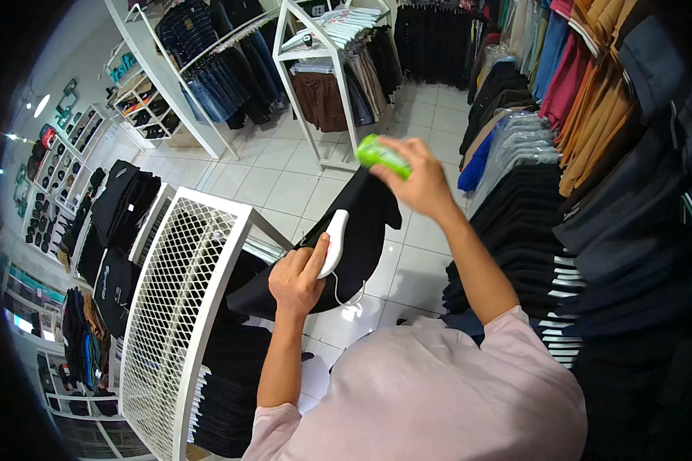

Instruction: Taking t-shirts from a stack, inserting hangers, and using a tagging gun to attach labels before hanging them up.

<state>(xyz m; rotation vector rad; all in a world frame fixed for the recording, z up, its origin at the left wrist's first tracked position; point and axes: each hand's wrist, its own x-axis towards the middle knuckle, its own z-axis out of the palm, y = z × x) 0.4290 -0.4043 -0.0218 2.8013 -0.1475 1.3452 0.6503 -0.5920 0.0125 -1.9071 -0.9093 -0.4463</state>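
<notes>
My left hand (297, 276) grips what looks like a white plastic clothes hanger (335, 242), its index finger lying along the top. A thin, curved white hook (352, 301) sticks out at the hanger's near end. Black cloth, apparently a garment (360, 216), hangs under and around it above the floor. Ahead and to the right, my right hand (418, 173) is wrapped around a bright green can or bottle (375, 152). That container is tilted, blurred by motion, and bears pale writing. It is held above the far end of the black garment.
On the left stands a white rack with a mesh top (176, 288) and black garments below. A dense row of hanging clothes (496, 230) lines the right side. A white frame rack (288, 63) stands ahead on the tiled floor (285, 187).
</notes>
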